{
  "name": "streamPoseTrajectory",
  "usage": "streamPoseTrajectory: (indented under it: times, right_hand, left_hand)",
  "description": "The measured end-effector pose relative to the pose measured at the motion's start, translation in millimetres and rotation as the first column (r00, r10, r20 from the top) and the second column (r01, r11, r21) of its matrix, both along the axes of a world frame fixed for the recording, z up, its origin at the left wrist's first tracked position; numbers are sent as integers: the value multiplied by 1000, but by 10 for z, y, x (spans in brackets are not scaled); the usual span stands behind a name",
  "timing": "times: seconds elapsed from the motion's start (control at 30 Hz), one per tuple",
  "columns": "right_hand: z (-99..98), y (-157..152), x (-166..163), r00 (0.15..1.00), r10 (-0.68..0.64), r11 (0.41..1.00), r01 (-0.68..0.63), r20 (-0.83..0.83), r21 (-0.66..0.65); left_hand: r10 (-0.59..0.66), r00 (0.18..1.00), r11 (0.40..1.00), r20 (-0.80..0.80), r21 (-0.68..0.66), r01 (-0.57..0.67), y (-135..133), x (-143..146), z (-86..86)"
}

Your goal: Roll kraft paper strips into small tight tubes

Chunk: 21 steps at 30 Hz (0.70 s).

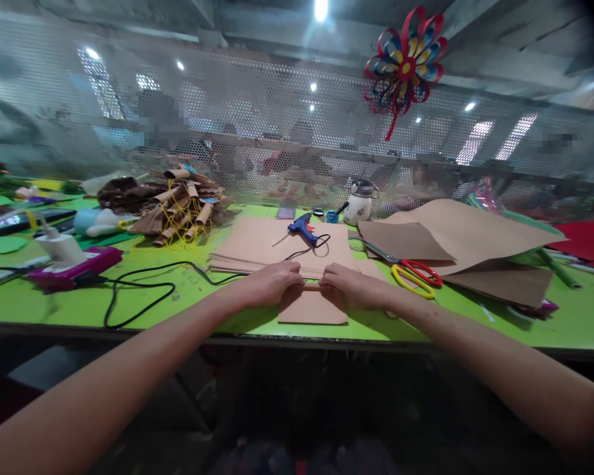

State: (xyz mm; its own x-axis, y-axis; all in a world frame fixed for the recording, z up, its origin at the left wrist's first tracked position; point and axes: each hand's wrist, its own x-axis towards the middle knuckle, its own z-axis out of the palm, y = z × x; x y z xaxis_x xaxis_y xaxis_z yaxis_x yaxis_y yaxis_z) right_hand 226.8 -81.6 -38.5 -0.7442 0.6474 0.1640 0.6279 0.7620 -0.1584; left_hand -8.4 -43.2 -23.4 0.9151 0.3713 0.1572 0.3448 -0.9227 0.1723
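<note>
A small sheet of brown paper (313, 311) lies at the front edge of the green table, its far edge rolled into a thin tube. My left hand (277, 282) pinches the left end of that roll. At the other end, my right hand (349, 285) has its fingers closed on the roll too. Just beyond both hands is a stack of larger brown paper sheets (257, 241). A blue glue gun (304, 229) rests on the stack, its black cord trailing off. Scissors (416, 274) with red and yellow handles lie right of my right hand.
A purple power strip (76, 267) with a white plug (59, 247) sits at left, its black cable (143, 266) looping across the table. Bundled paper rolls (188, 204) with yellow string lie behind. Big brown sheets (440, 227) spread at right, near a white jar (359, 204).
</note>
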Motion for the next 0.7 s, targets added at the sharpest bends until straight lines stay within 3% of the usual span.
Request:
streamPoseTrajectory:
  times: [0.27, 0.5, 0.7]
  right_hand:
    - [64, -46, 16, 993, 26, 999, -30, 111, 39]
    - [10, -126, 26, 984, 30, 978, -65, 174, 198]
    - [-28, -192, 11, 959, 0, 942, -95, 284, 322]
  left_hand:
    - [30, 1000, 989, 1, 145, -30, -41, -51, -79]
    - [26, 999, 949, 45, 312, -39, -115, -61, -165]
    - [23, 999, 958, 35, 283, -32, -172, -114, -126]
